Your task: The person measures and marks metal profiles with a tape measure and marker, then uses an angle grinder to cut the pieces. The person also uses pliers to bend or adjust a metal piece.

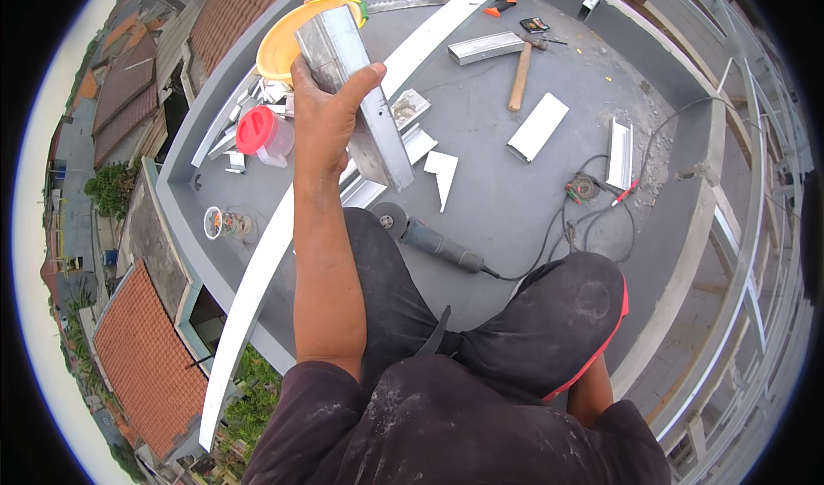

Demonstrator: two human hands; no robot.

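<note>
Raised in front of me, my left hand (326,116) grips a short length of metal channel (365,99), thumb over one edge and fingers behind. The channel is tilted, its upper end in front of a yellow tub (283,43). Below it a long white metal strip (266,270) runs diagonally past my left forearm. An angle grinder (438,243) lies on the floor by my knees, its disc toward the left. Only part of my right forearm shows beside my right knee; my right hand is hidden.
Several cut channel pieces (538,126) lie about, with a hammer (519,77), a handsaw (408,3) and a coiled cable (588,215). A red-lidded jug (264,133) and a clear cup (214,221) stand left. A low wall (184,202) edges the drop toward rooftops.
</note>
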